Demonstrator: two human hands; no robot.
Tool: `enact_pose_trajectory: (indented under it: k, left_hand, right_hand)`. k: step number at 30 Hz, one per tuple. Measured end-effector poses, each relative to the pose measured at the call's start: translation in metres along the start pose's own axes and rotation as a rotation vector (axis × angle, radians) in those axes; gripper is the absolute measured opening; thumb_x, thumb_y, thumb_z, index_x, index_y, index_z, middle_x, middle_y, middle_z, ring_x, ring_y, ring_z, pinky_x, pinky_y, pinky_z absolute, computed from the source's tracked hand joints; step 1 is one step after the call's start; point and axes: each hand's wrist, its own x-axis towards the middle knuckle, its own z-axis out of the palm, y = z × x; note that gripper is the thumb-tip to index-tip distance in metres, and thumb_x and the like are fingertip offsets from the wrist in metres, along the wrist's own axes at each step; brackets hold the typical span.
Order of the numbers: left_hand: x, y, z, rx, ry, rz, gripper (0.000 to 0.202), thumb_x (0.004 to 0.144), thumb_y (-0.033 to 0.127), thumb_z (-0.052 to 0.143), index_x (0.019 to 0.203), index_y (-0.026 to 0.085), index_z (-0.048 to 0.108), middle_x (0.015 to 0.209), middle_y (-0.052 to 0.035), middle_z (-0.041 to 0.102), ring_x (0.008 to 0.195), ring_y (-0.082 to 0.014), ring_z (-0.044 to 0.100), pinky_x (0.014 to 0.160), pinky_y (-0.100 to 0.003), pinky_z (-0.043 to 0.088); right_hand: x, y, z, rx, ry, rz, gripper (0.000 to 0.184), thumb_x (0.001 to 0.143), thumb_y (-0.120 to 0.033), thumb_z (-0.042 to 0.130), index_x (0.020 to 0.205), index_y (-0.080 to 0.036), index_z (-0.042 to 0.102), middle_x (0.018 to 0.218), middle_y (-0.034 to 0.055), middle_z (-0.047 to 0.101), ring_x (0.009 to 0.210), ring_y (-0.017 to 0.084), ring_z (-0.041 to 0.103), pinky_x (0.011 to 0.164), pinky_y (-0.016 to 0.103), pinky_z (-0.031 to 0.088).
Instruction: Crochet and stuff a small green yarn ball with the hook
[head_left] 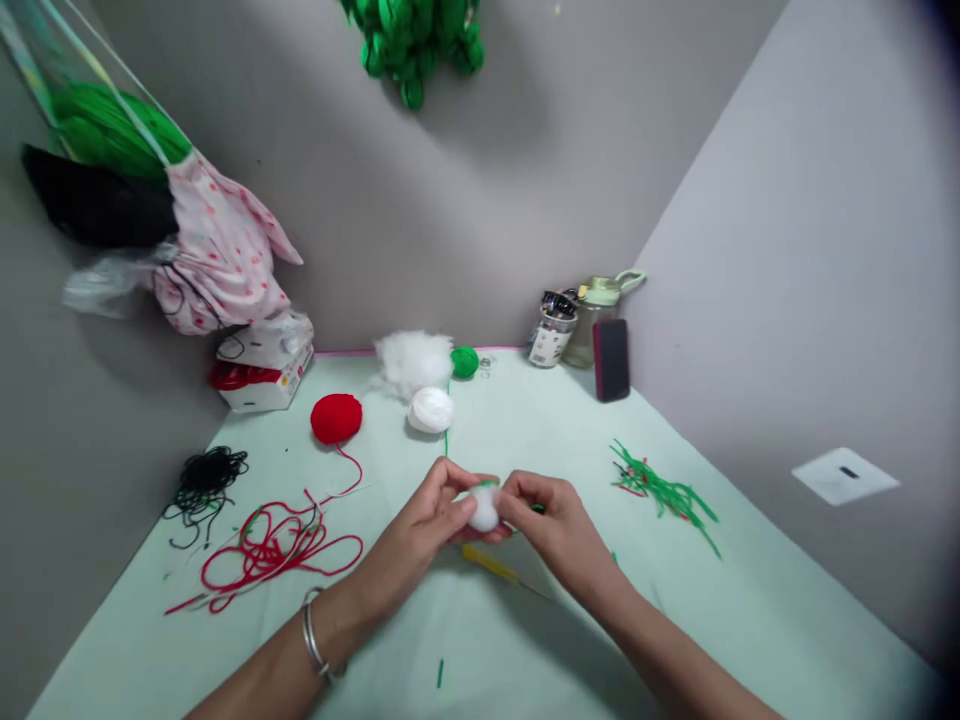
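Note:
Both my hands meet over the middle of the pale green table (525,640). My left hand (427,520) and my right hand (547,520) pinch a small white fluffy ball (484,510) between their fingertips; a bit of green shows at its top and right. A silver bangle sits on my left wrist. Just below the hands lies a yellow-handled tool (491,564) on the table. A green strand runs from the ball towards the back.
Red yarn ball (336,417) with loose red yarn (270,550), black yarn (206,480), white yarn ball (430,409), white stuffing (412,358), green yarn ball (464,361). Green scraps (660,490) at right. Jar, bottle and phone (611,358) in the corner. Box (262,375) back left.

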Motion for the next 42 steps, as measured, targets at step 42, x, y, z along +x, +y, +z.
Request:
enact_pose_trajectory:
  k: [42]
  left_hand:
    - [-0.049,-0.072,0.026,0.251,0.333,0.186,0.035,0.089,0.048,0.068,0.11,0.021,0.06,0.087,-0.0011,0.07,0.08,-0.0227,0.07,0.087,-0.039,0.055]
  right_hand:
    - [-0.044,0.041,0.013,-0.295,-0.198,-0.236,0.019,0.089,-0.017,0.06,0.07,-0.018,0.061,0.065,-0.0041,0.06,0.062,0.012,0.045,0.062,0.024,0.032]
